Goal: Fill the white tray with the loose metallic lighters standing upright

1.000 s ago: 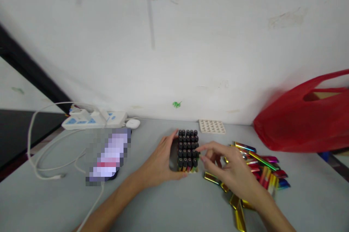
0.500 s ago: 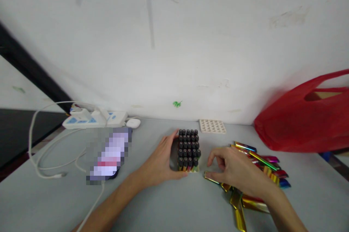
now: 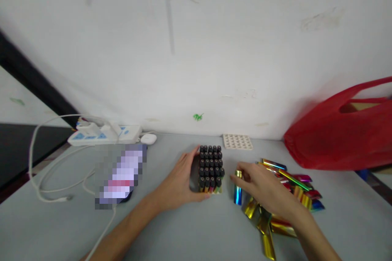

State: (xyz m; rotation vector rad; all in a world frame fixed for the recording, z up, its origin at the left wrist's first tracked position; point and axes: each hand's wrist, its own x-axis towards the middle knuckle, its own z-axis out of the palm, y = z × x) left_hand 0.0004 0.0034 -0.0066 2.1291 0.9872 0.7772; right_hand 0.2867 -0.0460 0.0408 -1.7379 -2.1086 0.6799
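Note:
A small block of upright tubes with black caps (image 3: 210, 167) stands in a tray on the grey table (image 3: 183, 228). My left hand (image 3: 180, 181) cups the block's left side, fingers wrapped against it. Just right of the block, my right hand (image 3: 260, 189) pinches a shiny blue and gold tube (image 3: 237, 189) and holds it nearly upright. Several loose shiny tubes (image 3: 290, 189) in gold, red and blue lie under and to the right of that hand.
An empty cream tray with round holes (image 3: 237, 141) lies by the wall. A red bag (image 3: 339, 130) fills the right. A phone (image 3: 121, 175), white cables (image 3: 52, 171), a power strip (image 3: 102, 134) and a small white case (image 3: 148, 139) sit at the left.
My right hand drew back from the block, dropped to the loose pile and picked up a blue and gold tube. My left hand stayed on the block.

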